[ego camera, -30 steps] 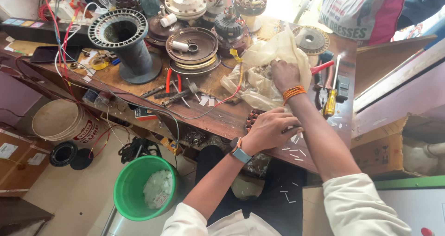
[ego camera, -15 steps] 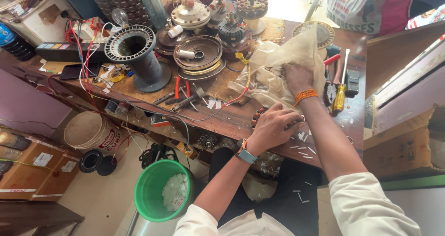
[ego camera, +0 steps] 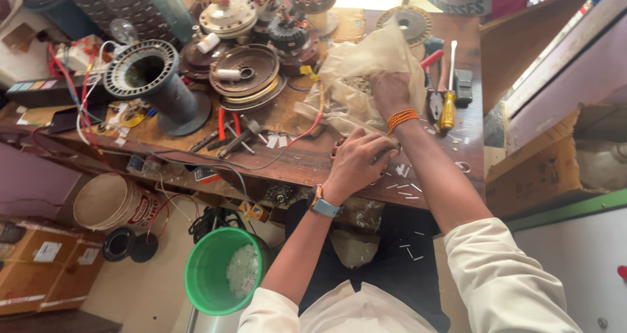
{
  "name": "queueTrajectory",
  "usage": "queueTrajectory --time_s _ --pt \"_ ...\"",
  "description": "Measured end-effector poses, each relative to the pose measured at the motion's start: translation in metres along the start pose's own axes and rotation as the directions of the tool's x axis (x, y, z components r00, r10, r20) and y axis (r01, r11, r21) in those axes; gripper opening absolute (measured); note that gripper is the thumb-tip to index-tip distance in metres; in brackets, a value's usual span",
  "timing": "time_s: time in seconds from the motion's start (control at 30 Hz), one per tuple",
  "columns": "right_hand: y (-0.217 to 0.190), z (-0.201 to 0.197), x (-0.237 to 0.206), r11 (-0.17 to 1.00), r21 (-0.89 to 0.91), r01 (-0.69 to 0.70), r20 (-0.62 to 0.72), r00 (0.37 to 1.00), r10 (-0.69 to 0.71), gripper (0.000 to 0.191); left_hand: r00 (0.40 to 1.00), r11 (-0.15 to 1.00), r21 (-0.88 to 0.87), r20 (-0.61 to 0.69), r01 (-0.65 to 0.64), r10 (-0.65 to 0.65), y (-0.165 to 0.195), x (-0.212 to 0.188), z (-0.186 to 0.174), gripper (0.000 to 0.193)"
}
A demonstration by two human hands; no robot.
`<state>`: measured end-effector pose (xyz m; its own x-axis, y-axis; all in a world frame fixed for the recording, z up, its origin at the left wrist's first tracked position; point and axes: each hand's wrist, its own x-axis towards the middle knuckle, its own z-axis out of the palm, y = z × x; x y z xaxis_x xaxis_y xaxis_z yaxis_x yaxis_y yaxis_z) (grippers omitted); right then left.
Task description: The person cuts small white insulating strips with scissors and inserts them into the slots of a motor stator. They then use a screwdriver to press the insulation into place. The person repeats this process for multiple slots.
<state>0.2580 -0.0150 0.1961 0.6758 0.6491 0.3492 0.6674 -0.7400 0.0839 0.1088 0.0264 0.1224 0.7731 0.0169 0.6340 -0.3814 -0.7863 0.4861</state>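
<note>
Right now the right hand [ego camera: 390, 91] is reaching forward into a crumpled clear plastic bag [ego camera: 366, 71], its fingers buried among small pale bits inside, so I cannot tell whether they are pinching anything; the left hand [ego camera: 356, 160] is lying just nearer the body, fingers curled down over something small and dark at the counter [ego camera: 294, 163] edge, too hidden to name; the bag is sitting straight ahead of both hands, touching the right one and a little beyond the left; a yellow-handled screwdriver [ego camera: 449, 98] is lying just right of the bag, its long axis running away from the body; round metal motor parts [ego camera: 245, 71] are crowding the far left of the wooden counter; a green bucket [ego camera: 219, 277] is standing on the floor below.
</note>
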Motion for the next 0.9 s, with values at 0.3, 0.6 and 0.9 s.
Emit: queueTrajectory --time_s 0.3,0.6,0.9 --pt "0.025 0.015 -0.013 0.969 0.048 0.243 -0.615 0.772 -0.163 0.048 1.000 0.999 -0.021 -0.010 0.027 -0.028 0.002 0.003 0.004 0.012" --pt "0.025 0.002 -0.034 0.390 0.920 0.017 -0.058 0.994 0.095 0.050 0.982 0.990 -0.143 -0.184 0.012 -0.039 0.005 0.008 -0.018 0.037" --pt "0.034 -0.008 -0.148 -0.357 0.879 -0.317 0.340 0.941 0.002 0.041 0.979 0.972 -0.162 -0.142 -0.172 0.149 0.008 -0.006 -0.017 0.035"
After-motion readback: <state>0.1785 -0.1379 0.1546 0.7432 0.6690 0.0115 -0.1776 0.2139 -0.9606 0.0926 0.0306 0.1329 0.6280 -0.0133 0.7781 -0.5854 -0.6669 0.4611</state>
